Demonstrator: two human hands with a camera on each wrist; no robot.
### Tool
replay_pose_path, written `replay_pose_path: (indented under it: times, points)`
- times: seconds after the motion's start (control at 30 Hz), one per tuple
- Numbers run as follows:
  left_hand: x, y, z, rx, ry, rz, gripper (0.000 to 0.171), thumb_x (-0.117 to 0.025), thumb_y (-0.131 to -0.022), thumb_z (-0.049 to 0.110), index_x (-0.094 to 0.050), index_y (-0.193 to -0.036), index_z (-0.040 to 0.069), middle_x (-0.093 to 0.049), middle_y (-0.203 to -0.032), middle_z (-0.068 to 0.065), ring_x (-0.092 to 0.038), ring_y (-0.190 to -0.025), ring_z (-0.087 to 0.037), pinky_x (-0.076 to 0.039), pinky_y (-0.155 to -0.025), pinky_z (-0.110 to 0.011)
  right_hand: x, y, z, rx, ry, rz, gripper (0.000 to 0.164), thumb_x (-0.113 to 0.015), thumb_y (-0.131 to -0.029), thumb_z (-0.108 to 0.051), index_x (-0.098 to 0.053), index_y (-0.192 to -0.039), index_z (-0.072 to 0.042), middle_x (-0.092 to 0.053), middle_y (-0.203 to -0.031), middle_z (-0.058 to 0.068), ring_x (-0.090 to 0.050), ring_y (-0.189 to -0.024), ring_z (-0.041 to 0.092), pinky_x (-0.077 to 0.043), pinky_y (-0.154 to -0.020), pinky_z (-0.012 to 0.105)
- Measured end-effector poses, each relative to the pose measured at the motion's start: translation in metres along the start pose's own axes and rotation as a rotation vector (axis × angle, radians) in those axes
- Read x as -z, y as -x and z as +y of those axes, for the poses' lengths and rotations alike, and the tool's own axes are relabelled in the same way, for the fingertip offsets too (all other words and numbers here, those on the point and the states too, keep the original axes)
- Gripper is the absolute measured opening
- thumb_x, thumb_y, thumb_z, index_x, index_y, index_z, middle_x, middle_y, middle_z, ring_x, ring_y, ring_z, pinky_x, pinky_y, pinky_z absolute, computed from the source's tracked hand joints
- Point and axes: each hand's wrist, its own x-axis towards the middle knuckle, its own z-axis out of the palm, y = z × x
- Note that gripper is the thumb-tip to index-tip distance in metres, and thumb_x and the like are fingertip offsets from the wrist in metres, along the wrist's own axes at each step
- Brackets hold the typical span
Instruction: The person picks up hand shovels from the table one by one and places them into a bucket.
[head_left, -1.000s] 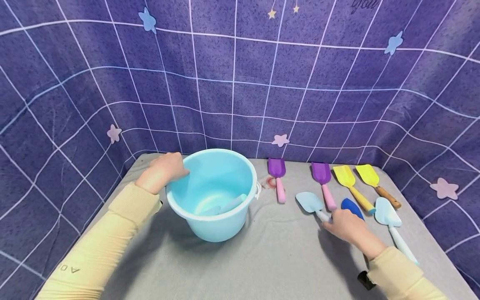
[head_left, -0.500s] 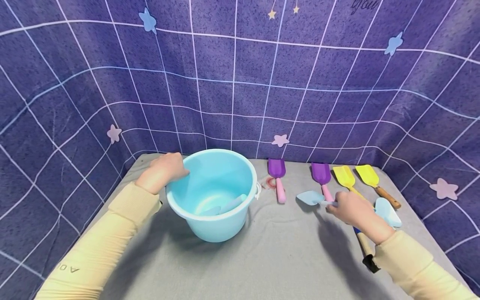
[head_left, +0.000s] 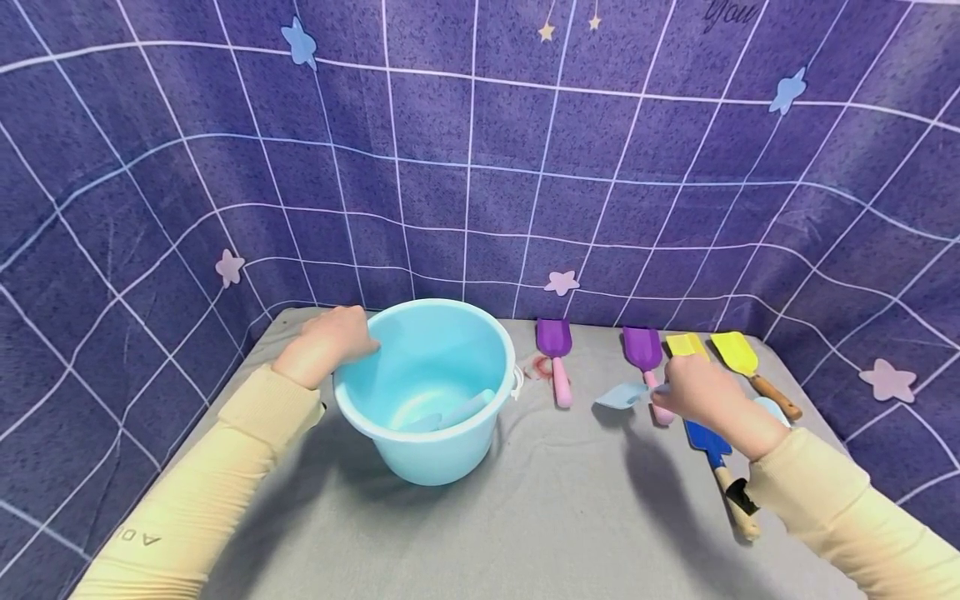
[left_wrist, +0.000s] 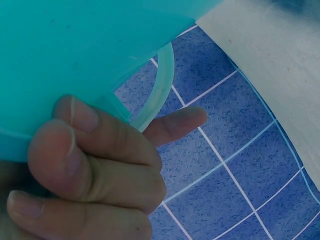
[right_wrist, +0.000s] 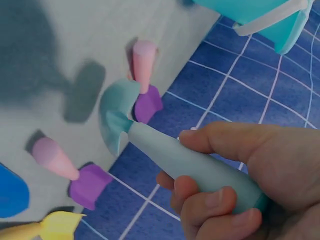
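Note:
My left hand (head_left: pixel 330 340) grips the left rim of the light blue bucket (head_left: pixel 431 457); in the left wrist view, its fingers curl at the bucket wall beside the handle (left_wrist: pixel 162 87). Inside the bucket lies a light blue trowel (head_left: pixel 467 408). To the right, my right hand (head_left: pixel 705 396) holds another light blue trowel (right_wrist: pixel 182 162) by its handle, fingers wrapped round it and thumb along the top. Its blade (head_left: pixel 621 396) points left toward the bucket, above the cloth. The bucket blocks part of my left hand in the head view.
Two purple shovels with pink handles (head_left: pixel 554 340) (head_left: pixel 642 348), two yellow shovels (head_left: pixel 686 343) (head_left: pixel 737 353) and a blue shovel (head_left: pixel 707 439) lie on the grey cloth (head_left: pixel 517 517). Another light blue trowel (head_left: pixel 772 408) is mostly behind my right arm. A purple curtain (head_left: pixel 480 192) stands behind.
My right hand has lifted the light blue trowel off the cloth, moving up and away from me, uncovering the blue shovel. My left hand and the bucket have stayed put.

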Motion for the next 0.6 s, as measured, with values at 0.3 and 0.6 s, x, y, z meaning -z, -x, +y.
replay_pose_path:
  times: [0.3,0.6]
  points:
    - [-0.001,-0.001,0.001,0.000,-0.009,0.008,0.024,-0.055,-0.083,0.027,-0.059,-0.084,0.003,-0.059,-0.084,-0.015,-0.059,-0.074,-0.029,-0.046,-0.058,-0.041,0.027,-0.003,-0.008,0.062,-0.020,0.053,0.034,-0.070,-0.072,-0.016,-0.043,-0.053,-0.013,-0.031,-0.054,-0.006,-0.033,-0.051,0.012,-0.027,-0.045,0.026]
    - [-0.002,-0.002,-0.001,-0.004,-0.007,0.005,0.024,-0.055,-0.084,0.027,-0.058,-0.084,0.003,-0.057,-0.082,-0.014,-0.057,-0.074,-0.029,-0.046,-0.058,-0.041,0.056,-0.007,-0.021,0.026,0.025,0.075,0.030,-0.069,-0.073,-0.021,-0.045,-0.055,-0.013,-0.034,-0.055,-0.004,-0.035,-0.051,0.015,-0.029,-0.043,0.030]
